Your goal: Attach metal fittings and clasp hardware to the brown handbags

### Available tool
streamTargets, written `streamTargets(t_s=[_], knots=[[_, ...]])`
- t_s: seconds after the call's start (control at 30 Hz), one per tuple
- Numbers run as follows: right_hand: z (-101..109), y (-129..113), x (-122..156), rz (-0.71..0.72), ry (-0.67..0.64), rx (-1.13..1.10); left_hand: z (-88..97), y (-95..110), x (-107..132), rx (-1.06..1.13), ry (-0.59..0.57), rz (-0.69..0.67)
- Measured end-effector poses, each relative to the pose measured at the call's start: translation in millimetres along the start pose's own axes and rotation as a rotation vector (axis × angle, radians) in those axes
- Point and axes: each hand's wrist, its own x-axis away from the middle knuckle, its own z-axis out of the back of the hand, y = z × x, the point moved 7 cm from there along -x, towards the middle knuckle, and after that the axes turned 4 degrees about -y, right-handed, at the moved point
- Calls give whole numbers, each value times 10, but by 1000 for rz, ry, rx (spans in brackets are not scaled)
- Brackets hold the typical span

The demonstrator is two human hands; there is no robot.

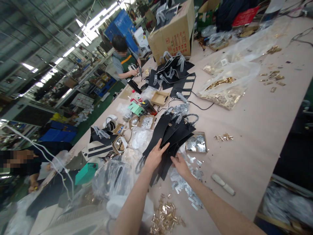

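A fanned stack of black bag panels with plastic-wrapped handles lies on the table in front of me. My left hand rests on the stack's near left part, with two fingers spread apart across the top panel. At the near right edge of the stack is my right hand, its fingers bent around the border of a black panel. Loose silver metal plates are spread beside and under my right forearm. Nearer to me is a heap of small gold metal fittings, between my forearms.
A tray of metal plates stands right of the stack. Further right lie a pale-handled tool and gold pieces. Clear plastic bags crowd the left. Beyond are a cardboard box, a cable and a co-worker.
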Motion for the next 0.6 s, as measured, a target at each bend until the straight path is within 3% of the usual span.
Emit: streamTargets(t_s=[0.23, 0.37, 0.6], knots=[[26, 66, -40, 15, -15, 64, -67, 26, 9, -2, 147, -2], [65, 92, -39, 9, -15, 97, -83, -64, -22, -6, 148, 10], [96, 34, -9, 25, 15, 124, 161, -407, 30, 100, 126, 124]])
